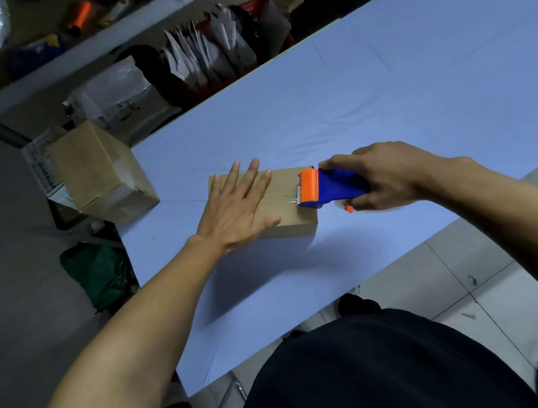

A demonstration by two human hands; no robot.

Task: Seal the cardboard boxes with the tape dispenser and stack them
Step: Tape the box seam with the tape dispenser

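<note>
Cardboard box (289, 201) lies flat on the blue table (416, 79), long side running left to right in front of the person. Left hand (237, 208) is spread wide, fingers straight, pressing the lid down. Right hand (384, 175) is wrapped round the tape dispenser (327, 187), whose orange head sits on the box's right end. Looks like the pull will run leftward, toward the pinning hand. Bigger boxes (100, 172) wait just off the table's left end.
</note>
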